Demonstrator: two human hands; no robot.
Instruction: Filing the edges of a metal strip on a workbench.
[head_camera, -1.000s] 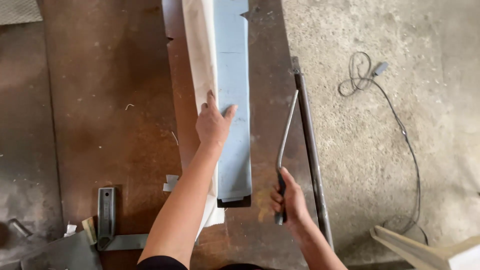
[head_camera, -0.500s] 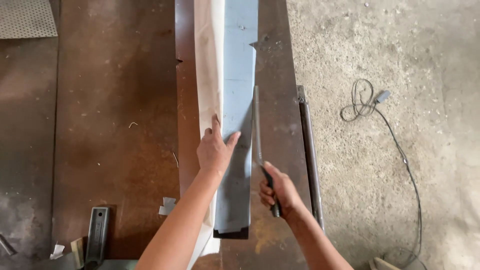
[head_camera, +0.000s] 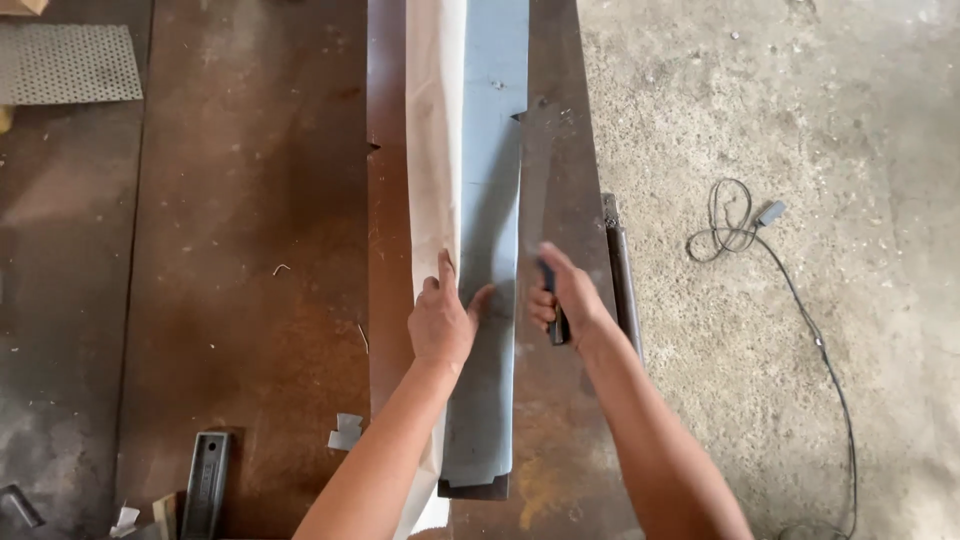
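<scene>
A long grey-blue sheet-metal strip (head_camera: 492, 200) with a pale upturned flange along its left side lies lengthwise on a rusty steel table (head_camera: 250, 260). My left hand (head_camera: 443, 322) presses flat on the strip, fingers against the flange and thumb spread onto the grey face. Just to the right, my right hand (head_camera: 567, 295) is closed around the dark handle of a thin metal bar (head_camera: 553, 318). The bar's far part is a motion blur over the strip's right edge.
A perforated metal sheet (head_camera: 65, 65) lies at the table's top left. A dark metal block (head_camera: 205, 485) and small offcuts (head_camera: 347, 432) sit at the near left. A steel rail (head_camera: 620, 270) runs along the table's right edge. On the concrete floor lies a cable (head_camera: 740, 225).
My right hand has swung the bar from the table's right edge in to the strip's right edge, and it now blurs in motion. My left hand stays pressed on the strip.
</scene>
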